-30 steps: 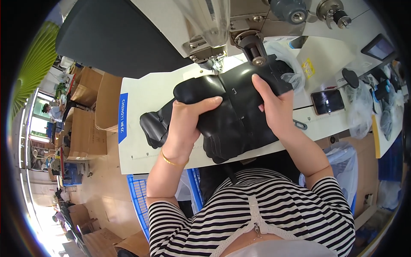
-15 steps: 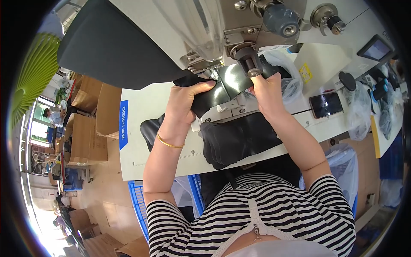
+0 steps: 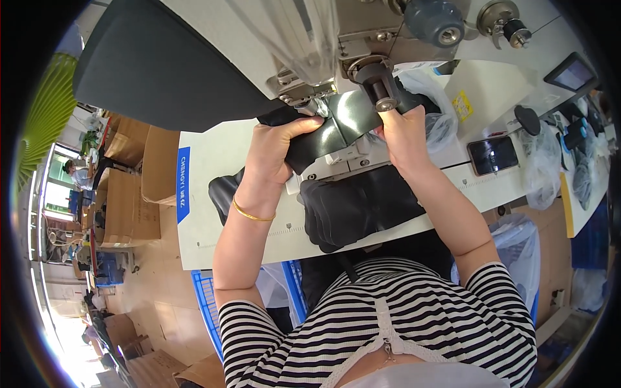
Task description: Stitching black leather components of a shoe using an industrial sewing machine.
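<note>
A shiny black leather-like piece (image 3: 314, 143) stretches under the sewing machine's needle area (image 3: 318, 107), lit brightly in its middle. My left hand (image 3: 270, 152) grips its left side, thumb on top and most fingers hidden beneath. On the other side, my right hand (image 3: 406, 141) pinches the piece close to the machine's dark cylindrical part (image 3: 377, 87); that part hides some of the grip. In front of the machine bed lies a stack of black pieces (image 3: 359, 207). More black material (image 3: 223, 193) rests beside my left forearm.
A phone (image 3: 493, 155) lies on the white table (image 3: 206, 239) at right, near clear plastic bags (image 3: 542, 169). Blue baskets (image 3: 208, 304) stand below the front edge. Cardboard boxes (image 3: 132, 210) are on the left. A small screen (image 3: 570, 76) is on the machine.
The view has shifted slightly. My left hand appears a little farther left, and both hands keep their hold on the black piece, which sits almost as before under the machine.
</note>
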`<state>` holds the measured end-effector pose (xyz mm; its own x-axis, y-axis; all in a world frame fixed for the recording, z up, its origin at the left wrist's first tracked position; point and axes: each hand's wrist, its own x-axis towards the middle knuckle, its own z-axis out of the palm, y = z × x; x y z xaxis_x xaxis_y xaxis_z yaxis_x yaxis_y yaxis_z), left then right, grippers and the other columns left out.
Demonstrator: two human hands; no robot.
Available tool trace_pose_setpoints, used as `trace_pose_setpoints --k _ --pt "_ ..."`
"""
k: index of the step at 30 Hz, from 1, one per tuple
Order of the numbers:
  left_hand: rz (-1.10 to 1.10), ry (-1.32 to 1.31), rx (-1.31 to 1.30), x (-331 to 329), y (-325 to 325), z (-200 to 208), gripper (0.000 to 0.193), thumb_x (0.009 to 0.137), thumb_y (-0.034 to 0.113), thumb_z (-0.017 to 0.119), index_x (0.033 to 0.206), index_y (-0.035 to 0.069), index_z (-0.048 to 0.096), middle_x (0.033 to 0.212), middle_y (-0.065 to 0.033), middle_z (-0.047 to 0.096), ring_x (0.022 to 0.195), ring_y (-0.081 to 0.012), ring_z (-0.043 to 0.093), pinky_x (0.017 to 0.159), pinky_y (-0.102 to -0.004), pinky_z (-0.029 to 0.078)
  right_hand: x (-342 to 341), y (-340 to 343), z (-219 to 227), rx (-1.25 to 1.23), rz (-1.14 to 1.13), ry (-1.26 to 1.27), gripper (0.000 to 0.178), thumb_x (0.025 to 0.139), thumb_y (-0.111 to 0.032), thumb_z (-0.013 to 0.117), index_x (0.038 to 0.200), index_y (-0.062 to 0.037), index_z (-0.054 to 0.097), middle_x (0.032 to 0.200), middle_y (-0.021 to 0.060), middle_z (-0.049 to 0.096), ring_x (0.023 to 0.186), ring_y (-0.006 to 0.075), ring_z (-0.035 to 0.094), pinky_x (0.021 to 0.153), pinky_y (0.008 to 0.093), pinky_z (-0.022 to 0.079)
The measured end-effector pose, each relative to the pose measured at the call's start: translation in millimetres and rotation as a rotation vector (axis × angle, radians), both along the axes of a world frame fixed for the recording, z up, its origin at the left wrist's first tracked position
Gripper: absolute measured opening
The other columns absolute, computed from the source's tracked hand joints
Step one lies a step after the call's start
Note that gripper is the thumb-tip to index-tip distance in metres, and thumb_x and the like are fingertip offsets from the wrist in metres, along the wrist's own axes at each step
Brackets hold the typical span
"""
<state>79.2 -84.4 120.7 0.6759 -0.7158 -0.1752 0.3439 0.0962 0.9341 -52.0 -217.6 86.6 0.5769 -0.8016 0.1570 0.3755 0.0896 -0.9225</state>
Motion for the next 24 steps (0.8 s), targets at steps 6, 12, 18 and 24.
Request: trace_pose_setpoints --k 6,12,18,24 --pt "-0.005 -0.025 -0.01 -1.9 -0.8 0.8 0.01 0.074 -0.008 0.068 0.084 -0.006 0.066 0.082 -0.0115 0.066 0.071 -0.018 0.064 0.064 -0.0278 0.055 0.0 -0.8 -3.6 -0.006 0.001 -0.029 0.02 0.088 -0.021 0.065 0.088 -0.0009 0.066 0.071 -0.0009 0.06 0.056 0.0046 0.051 0.046 0.0212 0.039" --pt "0.002 -0.036 0.012 -1.6 -1.1 0.9 0.01 0.074 -0.008 0.067 0.084 -0.007 0.066 0.082 -0.0112 0.066 0.071 -0.0176 0.064 0.064 -0.0275 0.054 0.4 -2.8 -4.5 -0.007 0.005 -0.01 0.02 0.088 -0.021 0.065 0.09 -0.0011 0.066 0.074 -0.0003 0.06 0.059 0.0047 0.053 0.047 0.0213 0.042" --pt "-0.001 -0.046 -0.014 -1.2 -0.7 0.5 0.01 0.074 -0.007 0.068 0.084 -0.007 0.067 0.082 -0.0114 0.066 0.071 -0.0174 0.064 0.063 -0.0273 0.054 1.3 -3.5 -5.3 -0.032 0.017 -0.007 0.02 0.088 -0.021 0.065 0.09 -0.0012 0.066 0.072 -0.0008 0.06 0.059 0.0043 0.053 0.046 0.021 0.041" --pt "0.005 -0.043 -0.004 -1.1 -0.5 -0.3 0.009 0.074 -0.006 0.069 0.083 -0.007 0.067 0.082 -0.0116 0.067 0.071 -0.0173 0.064 0.064 -0.0273 0.054 2.5 -4.5 -8.5 -0.039 0.018 -0.031 0.019 0.089 -0.021 0.064 0.089 -0.0016 0.066 0.071 -0.0014 0.06 0.058 0.0039 0.052 0.046 0.0207 0.04"
